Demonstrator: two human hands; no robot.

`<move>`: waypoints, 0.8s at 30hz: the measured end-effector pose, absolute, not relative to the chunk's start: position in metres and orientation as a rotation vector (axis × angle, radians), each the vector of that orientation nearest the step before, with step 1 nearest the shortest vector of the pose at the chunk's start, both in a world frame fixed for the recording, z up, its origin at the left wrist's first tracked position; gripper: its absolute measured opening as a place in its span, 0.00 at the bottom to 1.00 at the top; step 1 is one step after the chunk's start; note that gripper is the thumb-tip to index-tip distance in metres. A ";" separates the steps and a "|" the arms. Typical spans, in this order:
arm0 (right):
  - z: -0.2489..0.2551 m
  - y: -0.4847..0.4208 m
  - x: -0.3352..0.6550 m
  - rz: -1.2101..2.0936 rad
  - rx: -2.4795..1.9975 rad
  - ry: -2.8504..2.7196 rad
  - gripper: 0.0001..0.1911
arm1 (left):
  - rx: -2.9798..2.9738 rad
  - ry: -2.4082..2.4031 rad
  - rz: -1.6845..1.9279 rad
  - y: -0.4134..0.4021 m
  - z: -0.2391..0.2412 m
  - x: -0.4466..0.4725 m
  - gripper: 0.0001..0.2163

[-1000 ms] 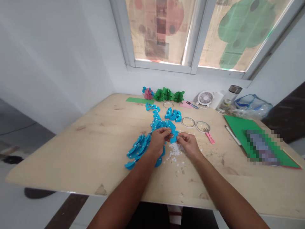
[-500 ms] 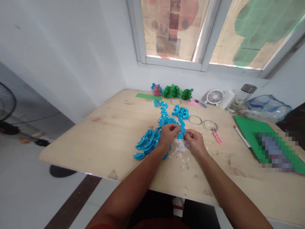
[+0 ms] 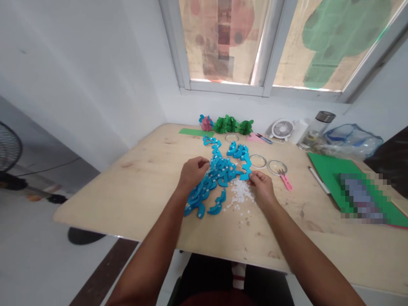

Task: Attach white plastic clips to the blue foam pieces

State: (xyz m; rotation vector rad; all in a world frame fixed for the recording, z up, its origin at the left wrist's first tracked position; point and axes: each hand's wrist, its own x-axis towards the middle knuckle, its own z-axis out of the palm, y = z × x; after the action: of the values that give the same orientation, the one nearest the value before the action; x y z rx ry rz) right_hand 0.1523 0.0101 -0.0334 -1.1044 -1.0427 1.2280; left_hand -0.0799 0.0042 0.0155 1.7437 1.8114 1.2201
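Observation:
My right hand (image 3: 262, 183) pinches the lower end of a wavy blue paper strip (image 3: 245, 169). To its left lies a pile of curved blue paper pieces (image 3: 219, 170) dotted with small white squares. At the left edge of this pile is my left hand (image 3: 194, 171), thumb and fingertips pressed together; whether anything is between them cannot be made out. Small white paper bits (image 3: 241, 192) are scattered below the strip. Just beyond the strip sits a smaller blue paper group (image 3: 237, 149).
Rolls of tape (image 3: 277, 166) and pink-handled snips (image 3: 286, 180) lie to the right. Green paper shapes (image 3: 231, 124), a small white fan (image 3: 282, 128) and a glass bottle (image 3: 315, 130) line the wall. A green folder (image 3: 331, 170) and a white pen (image 3: 319, 180) lie further right.
My left hand has let go of the blue strip and moved left to the edge of the pile. My right hand still holds the strip. The view has shifted slightly.

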 end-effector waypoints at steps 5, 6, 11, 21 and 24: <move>-0.035 0.010 0.152 1.248 -1.105 -1.043 0.09 | 1.947 2.007 0.763 0.020 0.001 -0.084 0.09; -0.035 0.010 0.152 1.253 -1.104 -1.044 0.09 | 1.970 2.038 0.664 0.022 0.000 -0.082 0.10; -0.033 0.009 0.151 1.251 -1.096 -1.047 0.09 | 2.033 2.195 0.219 0.027 -0.002 -0.069 0.12; -0.030 0.008 0.149 1.252 -1.110 -1.033 0.07 | 2.197 2.319 0.562 -0.001 0.006 -0.052 0.10; -0.029 0.008 0.150 1.252 -1.090 -1.034 0.07 | 2.117 2.224 0.760 -0.002 0.007 -0.050 0.08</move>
State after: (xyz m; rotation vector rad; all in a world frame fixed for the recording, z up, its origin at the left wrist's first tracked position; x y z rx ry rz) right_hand 0.1496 0.0079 -0.0293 -1.0898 -1.0335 1.2521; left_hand -0.0497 -0.0022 0.0068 2.1169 2.2243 0.7605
